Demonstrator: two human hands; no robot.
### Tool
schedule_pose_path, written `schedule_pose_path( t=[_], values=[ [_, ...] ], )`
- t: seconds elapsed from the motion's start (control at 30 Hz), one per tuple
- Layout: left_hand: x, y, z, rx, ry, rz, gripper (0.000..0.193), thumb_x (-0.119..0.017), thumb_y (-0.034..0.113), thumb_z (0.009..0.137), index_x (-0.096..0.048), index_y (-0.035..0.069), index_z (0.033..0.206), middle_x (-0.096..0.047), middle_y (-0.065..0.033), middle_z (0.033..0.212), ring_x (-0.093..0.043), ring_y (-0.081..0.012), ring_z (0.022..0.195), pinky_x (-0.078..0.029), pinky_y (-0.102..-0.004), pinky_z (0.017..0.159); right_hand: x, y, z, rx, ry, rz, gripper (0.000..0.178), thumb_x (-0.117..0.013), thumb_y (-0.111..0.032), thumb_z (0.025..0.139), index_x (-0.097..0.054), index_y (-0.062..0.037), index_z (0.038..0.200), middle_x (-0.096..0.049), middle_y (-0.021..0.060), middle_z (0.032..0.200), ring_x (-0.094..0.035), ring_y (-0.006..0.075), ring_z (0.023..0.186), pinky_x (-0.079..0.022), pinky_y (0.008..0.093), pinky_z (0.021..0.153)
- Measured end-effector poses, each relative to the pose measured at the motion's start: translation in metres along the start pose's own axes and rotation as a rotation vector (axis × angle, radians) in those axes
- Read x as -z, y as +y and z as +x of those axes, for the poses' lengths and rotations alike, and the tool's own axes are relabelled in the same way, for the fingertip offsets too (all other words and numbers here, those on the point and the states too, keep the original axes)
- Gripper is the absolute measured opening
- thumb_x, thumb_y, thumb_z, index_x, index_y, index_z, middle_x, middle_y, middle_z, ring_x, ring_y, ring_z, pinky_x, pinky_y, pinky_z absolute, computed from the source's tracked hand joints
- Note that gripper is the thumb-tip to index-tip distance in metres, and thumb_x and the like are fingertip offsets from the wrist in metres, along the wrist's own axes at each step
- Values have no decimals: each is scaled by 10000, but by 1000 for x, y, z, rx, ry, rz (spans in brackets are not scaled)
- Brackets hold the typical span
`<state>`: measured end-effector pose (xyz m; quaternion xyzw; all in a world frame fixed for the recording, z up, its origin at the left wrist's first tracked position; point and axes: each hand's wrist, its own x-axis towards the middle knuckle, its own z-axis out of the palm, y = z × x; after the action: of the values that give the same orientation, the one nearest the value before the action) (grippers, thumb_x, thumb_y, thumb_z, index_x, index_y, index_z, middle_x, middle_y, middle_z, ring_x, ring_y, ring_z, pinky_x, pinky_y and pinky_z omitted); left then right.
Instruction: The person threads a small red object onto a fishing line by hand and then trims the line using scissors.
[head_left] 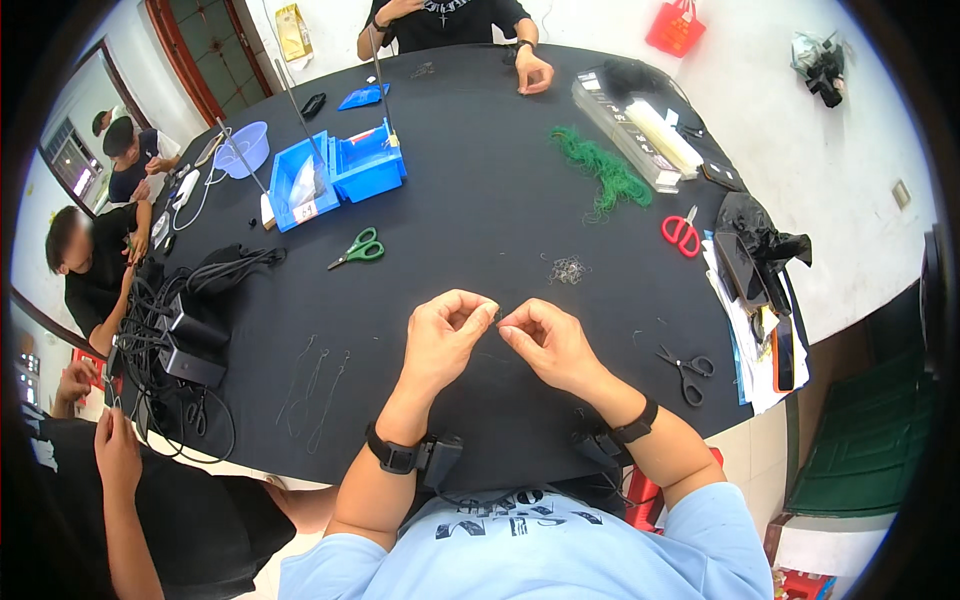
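Note:
My left hand and my right hand meet fingertip to fingertip over the middle of the black-covered table. Each is closed in a pinch. Something small and dark shows between the fingertips, too fine to name. Just beyond my right hand lies a small heap of tiny metal hooks. Several thin looped lines are laid out to the left of my forearm. Green-handled scissors rest farther left, and black scissors lie right of my right wrist.
A tangle of green thread sits far right, near red-handled scissors and a long clear box. Blue bins with upright rods stand far left. Black cables and adapters crowd the left edge. Other people sit around the table.

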<state>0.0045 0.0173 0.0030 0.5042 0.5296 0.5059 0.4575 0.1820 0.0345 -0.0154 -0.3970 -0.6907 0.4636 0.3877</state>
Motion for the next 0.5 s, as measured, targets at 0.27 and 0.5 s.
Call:
schedule_pose_path(
  t=[0.27,0.5],
  values=[
    [-2,-3,1,-1,13,13,119,-688,105,888,-689,-13,902,-673,-29,778,-600,-61,712,-476,-207,651,-3,0,-1,59,22,-52,89,-663,-89,876,-626,-9,885,-567,53,785,-543,99,626,-456,263,577],
    [-4,-6,1,2,16,0,136,-675,116,900,-686,-19,910,-672,-31,785,-602,-65,721,-476,-209,658,-3,-4,-2,218,59,-196,75,-674,-44,844,-614,-10,872,-551,70,765,-551,139,606,-453,281,551]
  ],
)
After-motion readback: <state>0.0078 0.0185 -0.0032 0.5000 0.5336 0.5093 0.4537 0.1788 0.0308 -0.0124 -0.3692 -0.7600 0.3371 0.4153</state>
